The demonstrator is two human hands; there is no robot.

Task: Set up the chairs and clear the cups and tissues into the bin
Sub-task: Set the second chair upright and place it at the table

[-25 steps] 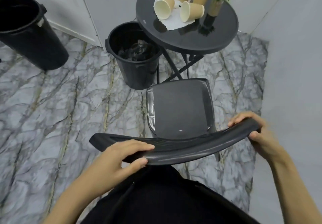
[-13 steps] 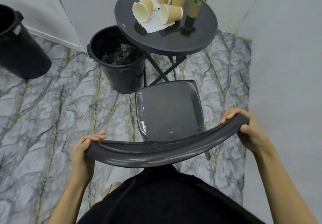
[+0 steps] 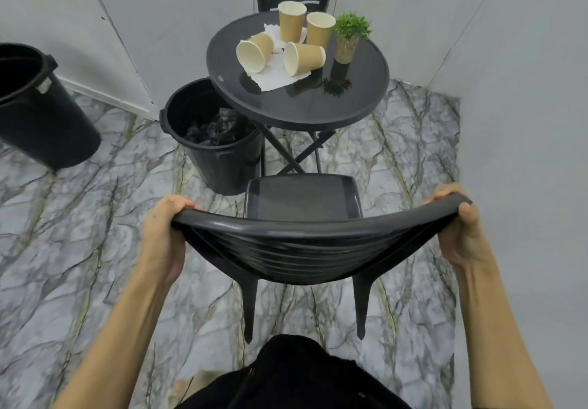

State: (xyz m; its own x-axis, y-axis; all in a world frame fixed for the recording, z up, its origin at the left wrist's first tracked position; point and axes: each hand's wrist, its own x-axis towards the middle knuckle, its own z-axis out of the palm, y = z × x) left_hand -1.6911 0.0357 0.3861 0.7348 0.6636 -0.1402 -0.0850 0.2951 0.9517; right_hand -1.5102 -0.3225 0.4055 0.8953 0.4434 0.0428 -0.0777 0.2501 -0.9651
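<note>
Left hand [image 3: 162, 237] and right hand [image 3: 458, 227] clench opposite ends of the black slatted plastic chair [image 3: 305, 243] backrest's top rail, fingers curled over it.

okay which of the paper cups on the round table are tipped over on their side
Two: the front-left cup and the front cup beside it, both lying on the tissue, mouths toward the camera. The two rear cups stand upright.

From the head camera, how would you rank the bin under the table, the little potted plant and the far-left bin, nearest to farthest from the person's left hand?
Measured from the left hand, which grips the chair back:
1. Bin under the table, just ahead and to the right.
2. Far-left bin, off to the left by the wall.
3. Potted plant, on the table's far right side.
</note>
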